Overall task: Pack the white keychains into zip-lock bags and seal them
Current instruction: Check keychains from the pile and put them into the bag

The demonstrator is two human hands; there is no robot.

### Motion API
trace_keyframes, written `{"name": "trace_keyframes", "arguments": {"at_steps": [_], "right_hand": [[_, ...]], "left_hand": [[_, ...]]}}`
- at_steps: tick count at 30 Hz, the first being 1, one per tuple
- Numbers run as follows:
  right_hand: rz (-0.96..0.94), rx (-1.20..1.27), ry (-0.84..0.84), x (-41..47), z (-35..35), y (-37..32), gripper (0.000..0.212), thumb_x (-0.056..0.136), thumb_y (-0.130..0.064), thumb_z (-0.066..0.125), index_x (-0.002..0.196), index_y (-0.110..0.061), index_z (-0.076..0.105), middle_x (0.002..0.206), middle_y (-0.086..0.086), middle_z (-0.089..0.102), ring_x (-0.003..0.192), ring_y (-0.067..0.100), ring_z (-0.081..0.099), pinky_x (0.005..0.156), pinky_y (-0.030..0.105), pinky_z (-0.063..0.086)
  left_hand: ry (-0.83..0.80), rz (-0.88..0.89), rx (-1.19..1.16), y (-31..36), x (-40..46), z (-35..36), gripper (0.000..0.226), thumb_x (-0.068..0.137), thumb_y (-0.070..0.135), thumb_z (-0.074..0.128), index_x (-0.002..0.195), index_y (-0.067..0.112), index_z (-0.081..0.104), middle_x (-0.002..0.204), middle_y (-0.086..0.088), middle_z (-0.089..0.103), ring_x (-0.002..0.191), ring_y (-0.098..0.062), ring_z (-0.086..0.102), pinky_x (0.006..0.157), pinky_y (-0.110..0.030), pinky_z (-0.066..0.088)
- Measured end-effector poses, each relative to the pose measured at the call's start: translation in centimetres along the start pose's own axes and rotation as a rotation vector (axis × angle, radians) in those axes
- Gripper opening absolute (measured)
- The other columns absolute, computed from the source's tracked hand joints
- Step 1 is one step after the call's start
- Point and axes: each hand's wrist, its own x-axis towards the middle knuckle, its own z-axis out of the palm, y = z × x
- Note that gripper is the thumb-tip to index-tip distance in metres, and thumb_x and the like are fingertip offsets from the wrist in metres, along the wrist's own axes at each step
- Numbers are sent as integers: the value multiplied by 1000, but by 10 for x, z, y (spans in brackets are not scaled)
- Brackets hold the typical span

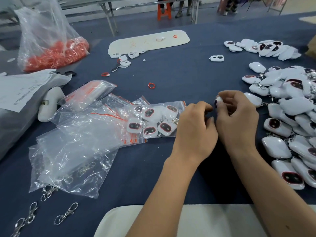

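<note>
Dark blue table [171,74] fills the frame; right hand [236,117] at centre right, fingers curled, pinching a white keychain [218,100] at its fingertips; left hand [195,129] just beside it, fingers curled inward, whether they touch the keychain cannot tell; filled zip-lock bag [153,120] of keychains lies just left of the left hand, over empty bags [77,142]; loose keychain pile [290,117] along the right edge; bag of orange rings [54,52] upper left; metal clasps [66,213] lower left; single orange ring [151,85] mid-table.
</note>
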Motion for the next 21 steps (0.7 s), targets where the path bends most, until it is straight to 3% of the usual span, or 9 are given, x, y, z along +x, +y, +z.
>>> {"name": "trace_keyframes", "arguments": {"at_steps": [3,7,9,11,14,21], "right_hand": [[106,204,-44,3,2,5,17,100,-10,62,112,-20,71,89,-13,77,88,2,73,86,24,56],[203,463,-96,5,3,6,19,95,-8,73,112,-17,72,94,-6,81,90,11,78,77,23,60],[254,523,-104,6,3,6,21,92,-10,78,110,-20,74,96,-2,82,92,16,79,78,29,63],[296,569,-123,6,4,8,20,91,-8,78,109,-18,75,99,3,81,97,22,78,88,40,63],[337,651,-172,6,4,6,19,92,-3,76,109,-13,75,101,9,81,101,29,77,93,47,62],[369,787,-253,5,-2,0,13,94,-2,72,105,-10,75,102,15,80,91,30,78,76,37,62]], "left_hand": [[38,-97,-95,1,2,0,9,96,12,65,103,7,70,100,-4,73,97,-21,67,90,-41,54],[122,-138,-214,3,3,-3,3,95,16,69,93,15,70,87,10,71,80,1,66,72,-10,48],[150,-165,-283,3,3,-4,6,95,15,70,90,18,69,82,14,70,77,5,65,69,-7,47],[187,-194,-346,2,4,-4,5,95,15,71,91,17,68,83,13,70,78,-1,69,74,-15,54],[198,-244,-408,1,6,-5,6,95,15,72,94,15,66,88,7,71,83,-17,74,83,-41,62],[176,-268,-430,2,5,-5,11,96,22,72,90,13,68,85,0,73,86,-24,73,83,-50,60]]}}
